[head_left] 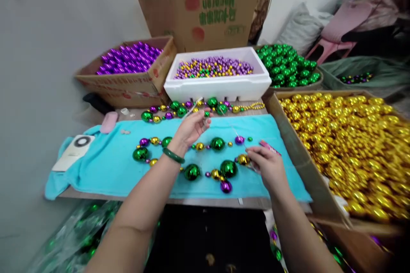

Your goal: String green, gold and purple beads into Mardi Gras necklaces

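Thin cord (238, 135) is being pinched by R. hand (265, 162) at right; L. hand (193, 128) is being held half-curled, grip unclear. Bead strand (192, 172) is being supported by turq. towel (109, 158), mid-table.

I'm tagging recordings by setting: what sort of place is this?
Probably a small workshop for bead decorations, perhaps in a home. Purple beads and gold beads fill cardboard boxes in bulk, and large strung beads lie on a turquoise cloth spread as a work surface.
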`<state>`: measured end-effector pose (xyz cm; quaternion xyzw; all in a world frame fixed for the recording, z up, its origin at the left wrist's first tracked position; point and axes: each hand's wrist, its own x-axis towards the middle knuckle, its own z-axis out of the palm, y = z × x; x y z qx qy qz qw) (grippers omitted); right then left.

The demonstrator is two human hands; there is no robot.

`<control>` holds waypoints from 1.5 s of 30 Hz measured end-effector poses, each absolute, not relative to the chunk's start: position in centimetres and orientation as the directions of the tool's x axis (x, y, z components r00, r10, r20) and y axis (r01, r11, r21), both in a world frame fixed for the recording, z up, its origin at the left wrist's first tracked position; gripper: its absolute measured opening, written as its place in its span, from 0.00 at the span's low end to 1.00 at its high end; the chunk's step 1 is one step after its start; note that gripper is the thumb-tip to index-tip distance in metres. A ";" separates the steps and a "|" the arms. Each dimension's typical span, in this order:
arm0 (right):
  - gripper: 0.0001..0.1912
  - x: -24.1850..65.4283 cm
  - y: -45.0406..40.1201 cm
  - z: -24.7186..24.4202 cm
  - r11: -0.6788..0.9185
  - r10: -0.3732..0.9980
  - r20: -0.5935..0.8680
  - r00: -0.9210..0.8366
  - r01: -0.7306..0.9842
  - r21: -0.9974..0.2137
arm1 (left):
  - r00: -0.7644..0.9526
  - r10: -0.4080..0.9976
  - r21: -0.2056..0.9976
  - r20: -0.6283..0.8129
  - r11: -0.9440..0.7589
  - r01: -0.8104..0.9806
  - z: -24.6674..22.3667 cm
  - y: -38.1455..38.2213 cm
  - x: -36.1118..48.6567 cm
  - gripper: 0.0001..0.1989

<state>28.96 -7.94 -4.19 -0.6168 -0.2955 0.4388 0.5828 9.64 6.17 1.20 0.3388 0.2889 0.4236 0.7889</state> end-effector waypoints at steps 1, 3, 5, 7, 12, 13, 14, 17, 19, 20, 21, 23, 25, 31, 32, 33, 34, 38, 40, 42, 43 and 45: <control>0.10 29.0 -7.8 -4.1 -0.130 0.872 -0.202 0.445 -0.186 -0.974 | 0.468 0.868 0.784 -0.167 0.405 -0.470 1.0 6.1 9.5 0.08; 0.10 29.3 -7.5 -4.2 -0.129 0.867 -0.229 0.442 -0.245 -0.961 | 0.453 0.869 0.790 -0.199 0.416 -0.451 0.5 6.0 9.1 0.08; 0.10 29.7 -7.3 -4.2 -0.130 0.866 -0.249 0.434 -0.284 -0.950 | 0.434 0.869 0.786 -0.239 0.436 -0.439 0.1 5.8 8.6 0.07; 0.10 30.1 -7.3 -4.3 -0.119 0.865 -0.254 0.432 -0.315 -0.942 | 0.419 0.870 0.778 -0.258 0.445 -0.444 -0.3 5.6 8.2 0.07; 0.11 30.7 -6.9 -4.1 -0.082 0.869 -0.241 0.433 -0.354 -0.931 | 0.410 0.877 0.756 -0.253 0.443 -0.482 -0.8 5.2 7.9 0.07; 0.11 30.7 -6.8 -3.9 -0.081 0.871 -0.234 0.431 -0.345 -0.935 | 0.418 0.872 0.746 -0.254 0.452 -0.490 -0.8 5.0 8.0 0.07; 0.11 30.5 -6.9 -3.7 -0.083 0.874 -0.225 0.431 -0.324 -0.943 | 0.430 0.867 0.731 -0.254 0.463 -0.501 -0.7 4.9 8.0 0.07; 0.10 29.7 -7.3 -2.9 -0.113 0.889 -0.183 0.420 -0.185 -0.976 | 0.460 0.853 0.682 -0.247 0.490 -0.542 -0.3 4.5 8.3 0.07; 0.09 29.1 -7.8 -2.6 -0.124 0.902 -0.146 0.407 -0.079 -0.989 | 0.461 0.856 0.663 -0.234 0.487 -0.568 0.0 4.3 8.4 0.08; 0.10 28.9 -7.9 -2.4 -0.123 0.907 -0.128 0.402 -0.039 -0.992 | 0.458 0.859 0.658 -0.228 0.482 -0.578 0.1 4.3 8.4 0.08; 0.10 28.7 -8.1 -2.4 -0.120 0.911 -0.113 0.396 -0.008 -0.993 | 0.456 0.862 0.655 -0.221 0.478 -0.585 0.2 4.2 8.5 0.08; 0.11 28.6 -8.2 -2.4 -0.112 0.919 -0.091 0.384 0.031 -0.993 | 0.457 0.866 0.650 -0.203 0.469 -0.599 0.4 4.2 8.4 0.08; 0.11 28.6 -8.3 -2.5 -0.104 0.926 -0.077 0.369 0.055 -0.993 | 0.458 0.869 0.644 -0.188 0.461 -0.610 0.5 4.2 8.3 0.09; 0.13 28.6 -8.5 -3.1 -0.126 0.938 -0.097 0.332 0.065 -0.990 | 0.462 0.864 0.603 -0.199 0.480 -0.637 0.6 4.2 7.9 0.09; 0.13 28.6 -8.5 -3.2 -0.129 0.941 -0.100 0.324 0.071 -0.989 | 0.465 0.862 0.593 -0.201 0.485 -0.642 0.6 4.2 7.9 0.09; 0.13 28.6 -8.6 -3.3 -0.130 0.943 -0.098 0.318 0.079 -0.988 | 0.467 0.860 0.585 -0.204 0.490 -0.646 0.6 4.2 7.9 0.10; 0.13 28.6 -8.6 -3.4 -0.128 0.945 -0.095 0.313 0.089 -0.988 | 0.468 0.860 0.579 -0.205 0.492 -0.650 0.7 4.2 7.8 0.10; 0.13 28.7 -8.8 -3.6 -0.128 0.947 -0.081 0.312 0.133 -0.983 | 0.467 0.862 0.574 -0.198 0.488 -0.658 0.7 4.1 7.7 0.09; 0.13 28.7 -8.9 -3.5 -0.126 0.945 -0.076 0.319 0.140 -0.982 | 0.467 0.865 0.584 -0.184 0.478 -0.656 0.6 4.1 7.7 0.09; 0.13 28.6 -8.9 -3.4 -0.118 0.943 -0.067 0.325 0.140 -0.983 | 0.465 0.870 0.605 -0.163 0.460 -0.650 0.6 4.0 7.6 0.08; 0.14 28.6 -8.9 -3.4 -0.115 0.944 -0.064 0.324 0.140 -0.983 | 0.463 0.873 0.618 -0.153 0.450 -0.644 0.6 4.0 7.6 0.08; 0.14 28.5 -8.8 -3.3 -0.113 0.946 -0.063 0.319 0.140 -0.984 | 0.460 0.877 0.645 -0.138 0.432 -0.631 0.6 3.9 7.6 0.09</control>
